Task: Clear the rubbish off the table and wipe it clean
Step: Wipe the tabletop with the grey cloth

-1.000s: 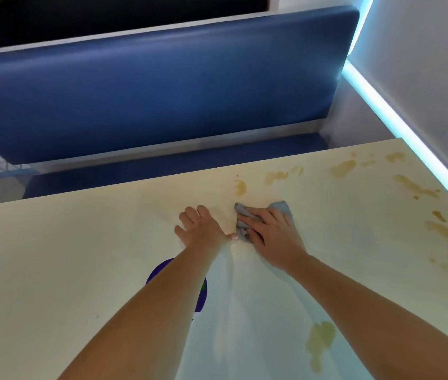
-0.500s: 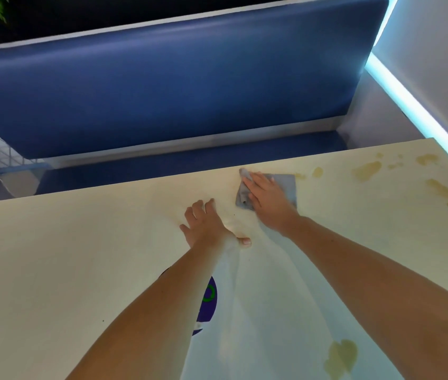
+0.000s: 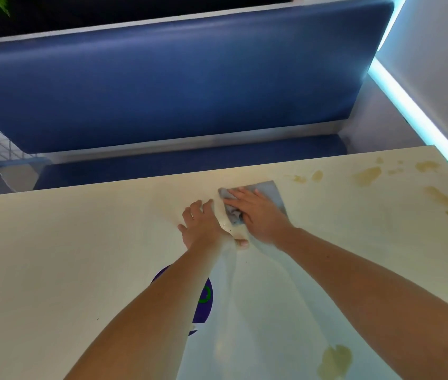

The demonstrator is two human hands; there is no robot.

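- The grey cloth (image 3: 268,193) is lying flat on the cream table (image 3: 85,242) near its far edge, at about twelve o'clock from the viewer.
- The right hand (image 3: 255,215) is pressing down on the cloth with fingers spread nearly straight, not curled round it.
- The left hand (image 3: 205,223) is resting flat on the table just beside the cloth at its nine o'clock, fingers extended, holding nothing.
- Compared with a second ago, the cloth is sitting farther toward the far edge, and the stains that lay just beyond it are no longer showing there; the wiping seems to be working and advancing.
- Brown stains (image 3: 367,175) are spreading from the cloth's two to four o'clock toward the wall side; another stain (image 3: 335,360) is lying near the viewer at five o'clock. Much wiping looks left to do.
- No rubbish is showing; a purple disc (image 3: 203,300) is lying under the left forearm.
- The far edge is very close beyond the cloth, with a blue bench (image 3: 190,160) below; open room is lying rightward.
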